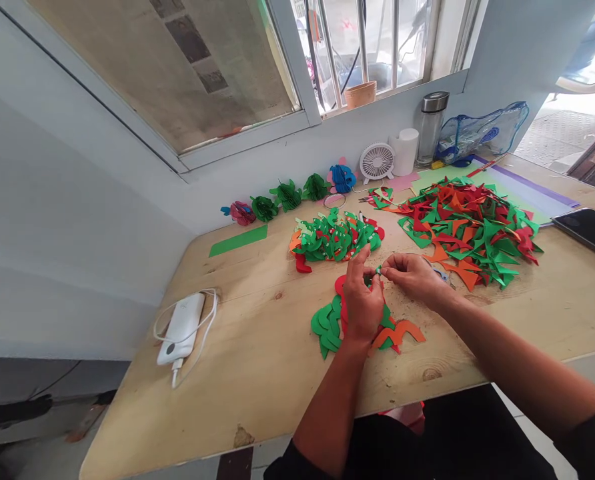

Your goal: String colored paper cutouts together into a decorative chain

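Above the table my left hand is closed, its thumb and fingers around a small green cut-out piece with a white spot. My right hand pinches that same piece at its edge; the fingertips of both hands nearly meet. Most of the piece is hidden by fingers. Below and left of my left hand lie loose green curved cut-outs, along with red ones partly covered by the hand. An orange wavy cut-out lies under my right wrist. Just beyond my hands is a heap of green shapes with white dots.
A large pile of red, green and orange scraps is at right, beside a phone. A white power bank with cable lies left. Along the wall stand folded-paper figures, a small fan and a glass bottle.
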A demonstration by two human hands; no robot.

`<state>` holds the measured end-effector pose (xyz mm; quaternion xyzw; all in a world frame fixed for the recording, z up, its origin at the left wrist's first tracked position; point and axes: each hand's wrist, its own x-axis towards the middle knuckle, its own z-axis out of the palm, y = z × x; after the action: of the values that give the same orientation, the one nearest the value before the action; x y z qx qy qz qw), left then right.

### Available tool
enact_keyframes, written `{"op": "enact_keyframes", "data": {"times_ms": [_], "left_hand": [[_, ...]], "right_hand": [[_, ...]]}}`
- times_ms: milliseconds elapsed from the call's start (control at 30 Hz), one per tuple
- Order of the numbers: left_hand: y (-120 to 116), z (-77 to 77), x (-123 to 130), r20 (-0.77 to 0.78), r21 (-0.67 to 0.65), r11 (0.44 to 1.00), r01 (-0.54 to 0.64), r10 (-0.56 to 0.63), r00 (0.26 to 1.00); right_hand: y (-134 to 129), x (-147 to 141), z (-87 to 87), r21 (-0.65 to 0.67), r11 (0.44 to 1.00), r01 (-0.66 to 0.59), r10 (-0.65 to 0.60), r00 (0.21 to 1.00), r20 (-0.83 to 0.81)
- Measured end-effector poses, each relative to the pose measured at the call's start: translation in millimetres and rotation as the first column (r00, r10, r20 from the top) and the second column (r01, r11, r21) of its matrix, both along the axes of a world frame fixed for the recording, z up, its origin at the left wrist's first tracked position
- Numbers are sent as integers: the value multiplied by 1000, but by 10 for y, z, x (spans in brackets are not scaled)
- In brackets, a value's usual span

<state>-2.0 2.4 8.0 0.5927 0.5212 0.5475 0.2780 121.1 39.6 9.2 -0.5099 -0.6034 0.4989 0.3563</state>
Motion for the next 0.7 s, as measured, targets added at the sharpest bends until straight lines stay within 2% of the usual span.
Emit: {"op": "enact_keyframes", "data": {"times_ms": [300,433,533,700], "left_hand": [[9,-38,-1,14,-19,999,-32,33,999],[15,-50,-12,20,-21,999,-47,48,999],[12,-39,-22,15,-13,999,-51,51,999],[-4,-4,-27,15,-26,998,-48,49,999]], "right_hand": [[-17,-7,-7,189,982,6,-40,983,180],[-30,-9,-5,249,969,-12,-42,977,211],[-31,-2,10,247,969,-19,-31,980,196],[-39,4,48,151,988,31,-53,988,142]]}}
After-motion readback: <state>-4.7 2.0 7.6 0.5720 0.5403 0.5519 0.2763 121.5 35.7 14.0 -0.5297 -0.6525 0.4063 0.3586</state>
